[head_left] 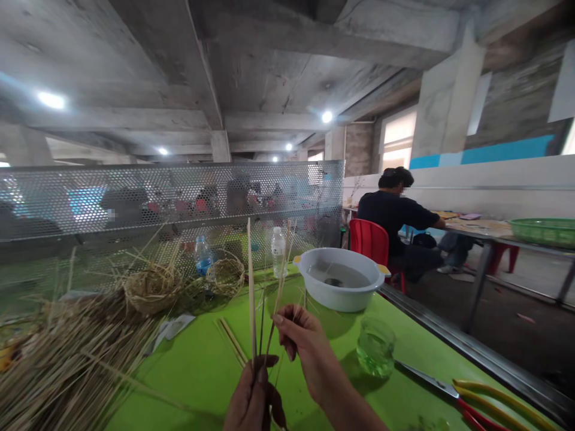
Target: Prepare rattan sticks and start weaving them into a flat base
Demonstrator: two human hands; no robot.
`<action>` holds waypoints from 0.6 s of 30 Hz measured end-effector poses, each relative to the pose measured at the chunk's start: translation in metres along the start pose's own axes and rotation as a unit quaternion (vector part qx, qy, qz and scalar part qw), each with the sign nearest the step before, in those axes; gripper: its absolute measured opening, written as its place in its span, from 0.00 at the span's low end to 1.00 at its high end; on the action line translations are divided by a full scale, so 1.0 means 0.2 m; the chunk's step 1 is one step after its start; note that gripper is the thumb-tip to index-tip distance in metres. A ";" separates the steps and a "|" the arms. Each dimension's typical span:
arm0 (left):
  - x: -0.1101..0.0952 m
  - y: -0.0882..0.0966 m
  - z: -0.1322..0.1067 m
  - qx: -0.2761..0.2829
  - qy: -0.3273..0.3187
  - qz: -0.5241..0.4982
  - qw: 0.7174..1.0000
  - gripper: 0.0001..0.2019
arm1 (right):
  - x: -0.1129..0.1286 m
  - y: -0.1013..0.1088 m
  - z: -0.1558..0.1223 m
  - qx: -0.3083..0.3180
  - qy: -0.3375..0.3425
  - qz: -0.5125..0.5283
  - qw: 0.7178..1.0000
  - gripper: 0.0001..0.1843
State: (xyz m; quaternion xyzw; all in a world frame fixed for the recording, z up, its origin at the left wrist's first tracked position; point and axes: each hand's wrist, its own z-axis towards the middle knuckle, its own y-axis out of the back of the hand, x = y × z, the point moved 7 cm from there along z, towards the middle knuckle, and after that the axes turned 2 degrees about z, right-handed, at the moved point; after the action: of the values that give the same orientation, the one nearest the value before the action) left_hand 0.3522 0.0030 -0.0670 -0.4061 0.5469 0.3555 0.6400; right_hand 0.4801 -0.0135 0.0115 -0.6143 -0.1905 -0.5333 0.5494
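Note:
My left hand (257,392) is closed round the lower ends of several upright strips of straw or split cane (252,281). The strips rise above the fist and fan slightly apart. With thumb and fingertips, my right hand (300,335) pinches one thin strip (281,281) on the right side of the bunch. Behind the hands, a couple of pale strips (231,338) lie on the green table (179,371). A clear green glass (375,347) stands to the right of my right forearm.
Loose straw (67,353) is heaped at the left, near a woven basket (153,290) and a smaller one (226,275). Bottles (278,248), a white basin of water (339,293) and scissors (431,380) stand or lie about. A perforated metal screen (179,197) backs the table; a seated person (390,209) is beyond.

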 end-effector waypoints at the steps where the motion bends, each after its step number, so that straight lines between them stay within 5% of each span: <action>1: -0.01 0.00 0.00 0.003 -0.003 0.006 1.000 0.39 | 0.00 0.00 0.00 -0.001 -0.001 -0.002 1.000 0.23; 12: -0.03 0.00 0.00 0.010 -0.012 0.033 0.999 0.37 | 0.03 -0.02 -0.02 0.015 0.019 0.011 1.000 0.14; 18: -0.03 -0.01 0.00 0.015 0.003 0.043 0.999 0.38 | 0.03 -0.03 -0.02 0.023 0.020 0.018 0.999 0.17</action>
State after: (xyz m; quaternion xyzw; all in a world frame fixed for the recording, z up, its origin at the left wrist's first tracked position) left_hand 0.3533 0.0013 -0.0614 -0.3739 0.5707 0.3736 0.6285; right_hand 0.4758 -0.0179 0.0178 -0.5938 -0.1802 -0.5311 0.5769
